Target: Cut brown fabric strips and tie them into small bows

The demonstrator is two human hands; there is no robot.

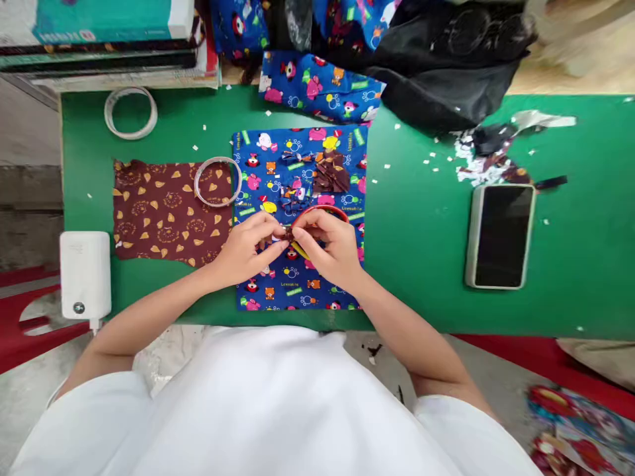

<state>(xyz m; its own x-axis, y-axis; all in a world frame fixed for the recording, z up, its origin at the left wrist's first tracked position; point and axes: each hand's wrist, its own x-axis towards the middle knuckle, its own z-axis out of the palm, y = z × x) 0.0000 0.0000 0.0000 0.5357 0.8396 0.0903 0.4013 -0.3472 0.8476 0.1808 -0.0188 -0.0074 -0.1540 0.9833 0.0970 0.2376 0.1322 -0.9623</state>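
Note:
My left hand [248, 248] and my right hand [331, 250] meet over a blue cartoon-print cloth [258, 149] on the green table [421, 218]. Both pinch a small dark piece of fabric [288, 233] between their fingertips. A red ring [322, 210] lies just behind my right hand's fingers, and something yellow [299, 250] shows under that hand. Small brown fabric pieces [332, 173] and blue scraps [295, 197] are heaped on the cloth beyond the hands.
A maroon cloth [159, 218] with a clear tape ring [217, 181] lies to the left, another ring [130, 112] behind it. A phone [501, 235] lies right, scraps [489, 162] and a black bag [446, 73] behind. A white device [85, 272] sits at the left edge.

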